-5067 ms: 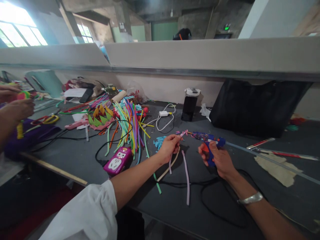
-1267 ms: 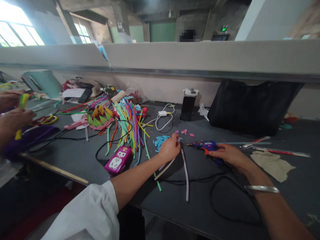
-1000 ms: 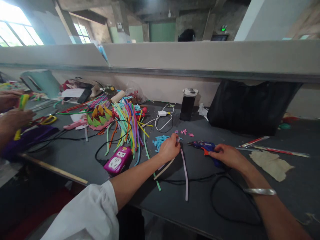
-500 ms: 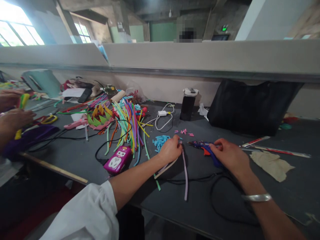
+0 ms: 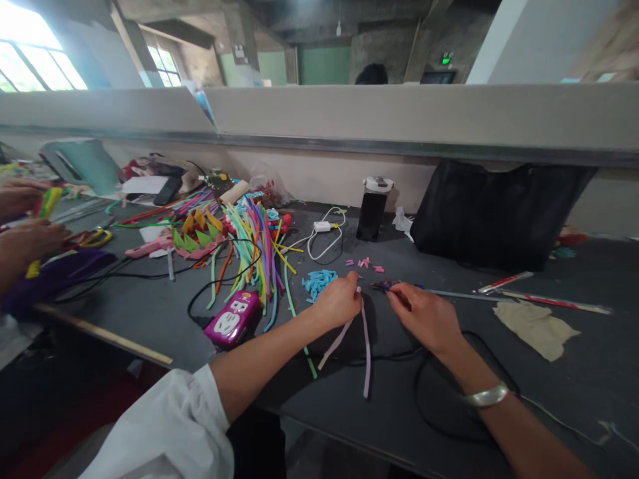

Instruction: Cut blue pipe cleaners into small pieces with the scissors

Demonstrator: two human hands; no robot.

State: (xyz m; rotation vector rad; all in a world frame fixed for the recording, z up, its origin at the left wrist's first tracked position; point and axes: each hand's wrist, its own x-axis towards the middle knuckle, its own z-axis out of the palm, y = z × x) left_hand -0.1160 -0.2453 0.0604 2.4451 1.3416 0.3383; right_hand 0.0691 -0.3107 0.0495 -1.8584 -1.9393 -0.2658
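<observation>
My left hand (image 5: 338, 301) is closed in a pinch at the middle of the dark table. Two ends of a pale lilac pipe cleaner (image 5: 366, 349) hang down from its fingers. Just left of that hand lies a heap of short blue pieces (image 5: 317, 285). Small pink pieces (image 5: 367, 262) are scattered beyond it. My right hand (image 5: 424, 316) is over a glue gun (image 5: 383, 287), hiding most of its body and handle; the nozzle points toward my left hand. The right thumb and fingertips come together beside the nozzle, but what they hold, if anything, is hidden.
A purple power socket (image 5: 233, 320) and a bundle of coloured pipe cleaners (image 5: 257, 249) lie left. A bottle (image 5: 372, 209) and black bag (image 5: 494, 216) stand behind. A beige cloth (image 5: 536, 327) lies right. Another person's hands (image 5: 32, 233) work far left.
My right hand has shifted left from the glue gun's handle toward its nozzle, now covering the handle. My left hand stays in place, while one hanging lilac end has swung slightly.
</observation>
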